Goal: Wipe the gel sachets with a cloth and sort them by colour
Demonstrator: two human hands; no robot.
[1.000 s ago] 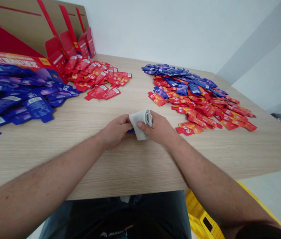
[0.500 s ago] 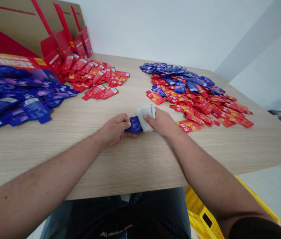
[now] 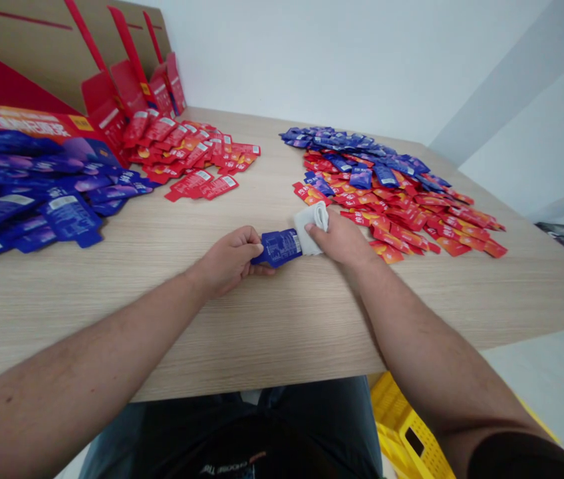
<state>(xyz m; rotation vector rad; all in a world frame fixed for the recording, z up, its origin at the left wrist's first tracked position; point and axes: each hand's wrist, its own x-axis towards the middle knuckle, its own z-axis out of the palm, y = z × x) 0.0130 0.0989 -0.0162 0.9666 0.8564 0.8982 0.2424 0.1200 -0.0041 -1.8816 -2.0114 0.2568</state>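
Note:
A blue printed sachet [image 3: 281,247] is pinched at its left end by my left hand [image 3: 237,258], thumb on top and fingers beneath. My right hand [image 3: 340,236] grips a folded white cloth [image 3: 310,229], which covers the sachet's right end. Both hands are just above the wooden table [image 3: 272,319], in front of me. Beyond my right hand lies a heap of red sachets [image 3: 402,209], with blue sachets [image 3: 362,150] along its back.
At the left are a pile of blue sachets [image 3: 32,193] and a pile of red sachets [image 3: 192,150]. Behind them stand red cardboard boxes [image 3: 107,100]. A yellow plastic basket [image 3: 404,426] sits below the table's front edge at the right.
My right hand has slid the cloth rightward along the sachet, so more of its blue printed face shows. The left hand has stayed in place, holding its end.

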